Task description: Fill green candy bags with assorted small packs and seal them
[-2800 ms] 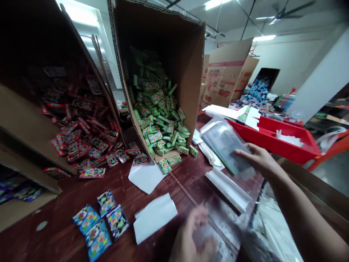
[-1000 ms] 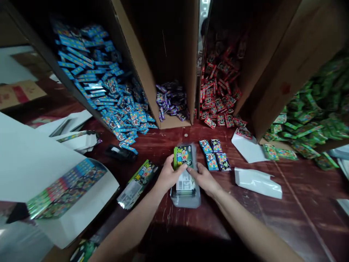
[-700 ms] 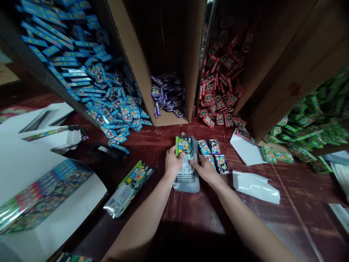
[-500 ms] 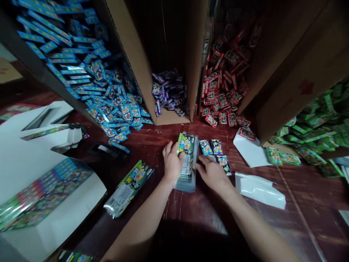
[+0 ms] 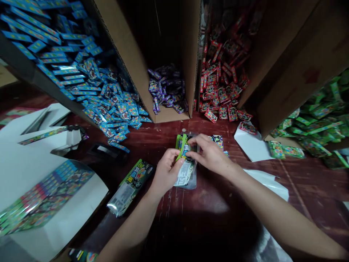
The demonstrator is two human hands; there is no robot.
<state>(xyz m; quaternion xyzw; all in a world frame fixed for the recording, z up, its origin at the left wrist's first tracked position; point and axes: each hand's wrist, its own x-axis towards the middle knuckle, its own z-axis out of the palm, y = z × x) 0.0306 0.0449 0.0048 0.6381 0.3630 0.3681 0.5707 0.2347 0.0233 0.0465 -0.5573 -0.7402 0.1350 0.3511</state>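
A flat stack of printed plastic bags [image 5: 184, 174], green-edged with bold lettering, lies in a clear plastic tray [image 5: 193, 182] on the dark red tabletop. My left hand [image 5: 167, 173] pinches the top bag's left side between thumb and fingers, and its green edge is bent up. From the right, my right hand [image 5: 211, 154] reaches over the stack, thumb and curled fingers at the upper part of the same bag. Small candy boxes [image 5: 218, 141] lie beside the tray, mostly hidden under my right hand. Left of my hands rests another printed bag [image 5: 131, 187] with a shiny end.
Cardboard cartons at the back spill small boxes: blue [image 5: 117, 105], purple [image 5: 166, 89], red [image 5: 218, 87] and green [image 5: 313, 120]. A black object [image 5: 107, 151] sits at left, near a large white printed carton [image 5: 54, 203]. White paper pieces [image 5: 252, 145] lie at right.
My right hand has moved left from beside the tray onto the bag. My left hand has shifted slightly down and left, and the top bag's green edge is now lifted.
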